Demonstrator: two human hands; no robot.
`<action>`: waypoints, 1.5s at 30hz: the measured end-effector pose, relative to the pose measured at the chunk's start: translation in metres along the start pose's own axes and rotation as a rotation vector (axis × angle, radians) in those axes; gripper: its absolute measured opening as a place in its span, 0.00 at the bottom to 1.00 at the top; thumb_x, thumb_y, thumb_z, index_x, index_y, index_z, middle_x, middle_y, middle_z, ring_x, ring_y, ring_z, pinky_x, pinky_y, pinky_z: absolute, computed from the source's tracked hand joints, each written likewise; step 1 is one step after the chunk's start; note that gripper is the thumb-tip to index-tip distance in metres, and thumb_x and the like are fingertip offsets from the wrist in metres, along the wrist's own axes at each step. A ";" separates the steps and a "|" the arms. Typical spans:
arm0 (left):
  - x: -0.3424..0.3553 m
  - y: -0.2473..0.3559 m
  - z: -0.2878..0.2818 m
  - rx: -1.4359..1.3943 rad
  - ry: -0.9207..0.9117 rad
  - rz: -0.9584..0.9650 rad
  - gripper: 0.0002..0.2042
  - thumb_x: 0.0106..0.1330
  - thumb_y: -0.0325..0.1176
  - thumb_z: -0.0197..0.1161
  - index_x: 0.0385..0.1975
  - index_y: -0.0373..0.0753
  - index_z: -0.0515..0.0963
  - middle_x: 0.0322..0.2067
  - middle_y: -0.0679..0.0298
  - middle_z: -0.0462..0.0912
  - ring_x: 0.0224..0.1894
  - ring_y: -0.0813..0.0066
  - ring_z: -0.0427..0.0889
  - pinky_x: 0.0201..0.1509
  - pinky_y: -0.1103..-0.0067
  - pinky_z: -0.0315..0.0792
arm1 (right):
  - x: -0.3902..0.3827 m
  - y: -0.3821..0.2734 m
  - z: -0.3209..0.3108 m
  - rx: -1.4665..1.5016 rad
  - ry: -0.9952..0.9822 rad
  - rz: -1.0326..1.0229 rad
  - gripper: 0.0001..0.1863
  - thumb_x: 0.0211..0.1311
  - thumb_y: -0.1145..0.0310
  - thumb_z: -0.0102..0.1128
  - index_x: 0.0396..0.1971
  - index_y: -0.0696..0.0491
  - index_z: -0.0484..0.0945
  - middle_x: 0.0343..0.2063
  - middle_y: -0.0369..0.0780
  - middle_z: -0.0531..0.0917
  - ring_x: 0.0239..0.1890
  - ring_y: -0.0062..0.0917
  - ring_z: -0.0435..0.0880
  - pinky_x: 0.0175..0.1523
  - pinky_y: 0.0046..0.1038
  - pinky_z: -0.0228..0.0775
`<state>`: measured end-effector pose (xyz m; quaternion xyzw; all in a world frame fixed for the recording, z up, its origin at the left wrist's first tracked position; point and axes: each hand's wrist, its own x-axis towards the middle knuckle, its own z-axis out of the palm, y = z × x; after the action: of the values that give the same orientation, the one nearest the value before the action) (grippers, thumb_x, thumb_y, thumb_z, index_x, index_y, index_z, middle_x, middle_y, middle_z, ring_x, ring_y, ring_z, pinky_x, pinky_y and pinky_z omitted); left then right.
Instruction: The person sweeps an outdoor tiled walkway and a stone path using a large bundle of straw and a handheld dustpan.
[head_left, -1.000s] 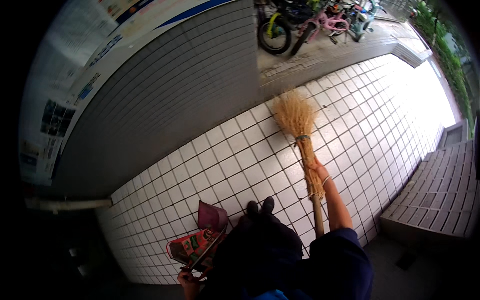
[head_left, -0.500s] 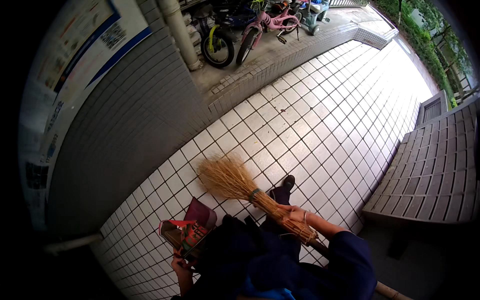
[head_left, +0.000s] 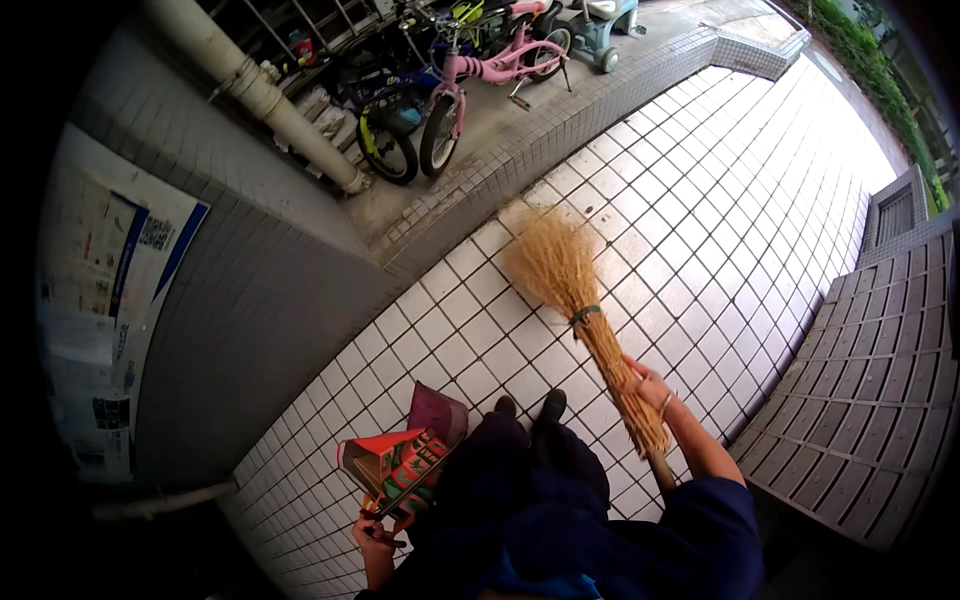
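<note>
My right hand is wrapped round the bound straw shank of a broom. The broom's bristles fan out over the tiled floor ahead and look smeared by motion. A wooden stick runs from the shank back under my right arm. Low on the left, my left hand is closed at the near end of a red printed open carton, with a dark stick-like piece by the fingers. Against the carton's far side shows a maroon scoop-shaped piece; how the two join is hidden.
White floor tiles carry a few dark bits beyond the bristles. A grey wall with posters stands left. Past a low tiled kerb are a pink child's bike, other bikes and a pipe. A slatted wall rises right.
The broom has swung forward and to the right, its bristles now farther out near the kerb. My right hand moved with it. Both my feet now show side by side, and the view has shifted.
</note>
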<state>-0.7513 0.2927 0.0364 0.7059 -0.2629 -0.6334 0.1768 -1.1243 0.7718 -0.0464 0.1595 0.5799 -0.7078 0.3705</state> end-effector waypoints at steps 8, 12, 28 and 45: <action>-0.002 -0.067 0.131 0.062 -0.238 -0.032 0.07 0.43 0.36 0.47 0.09 0.47 0.59 0.04 0.72 0.54 0.04 0.70 0.44 0.08 0.68 0.48 | 0.047 -0.037 0.017 -0.127 -0.309 0.207 0.36 0.45 0.78 0.60 0.58 0.50 0.60 0.38 0.39 0.78 0.36 0.21 0.77 0.42 0.22 0.70; 0.014 -0.081 0.172 0.015 -0.421 -0.171 0.13 0.46 0.36 0.47 0.06 0.47 0.54 0.03 0.69 0.51 0.04 0.70 0.42 0.09 0.67 0.56 | 0.152 -0.029 0.023 -0.365 -0.359 0.214 0.33 0.43 0.76 0.62 0.55 0.51 0.65 0.38 0.36 0.78 0.37 0.20 0.76 0.43 0.23 0.70; -0.137 -0.141 0.373 -0.038 -0.144 0.095 0.18 0.43 0.28 0.48 0.39 0.41 0.69 0.07 0.71 0.57 0.05 0.78 0.51 0.05 0.77 0.59 | 0.230 -0.274 -0.215 -0.072 0.084 0.038 0.37 0.43 0.81 0.53 0.59 0.51 0.57 0.39 0.39 0.76 0.35 0.23 0.76 0.37 0.22 0.71; -0.285 -0.347 0.452 -0.380 -0.066 -0.091 0.15 0.49 0.36 0.50 0.02 0.46 0.60 0.03 0.70 0.57 0.04 0.75 0.46 0.08 0.75 0.53 | 0.256 -0.280 -0.398 -0.459 -0.671 0.434 0.40 0.39 0.67 0.65 0.58 0.49 0.59 0.41 0.41 0.77 0.41 0.25 0.75 0.48 0.25 0.67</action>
<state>-1.1630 0.7770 0.0015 0.6499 -0.1119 -0.7019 0.2693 -1.5767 1.0731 -0.1281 -0.0467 0.5227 -0.4797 0.7032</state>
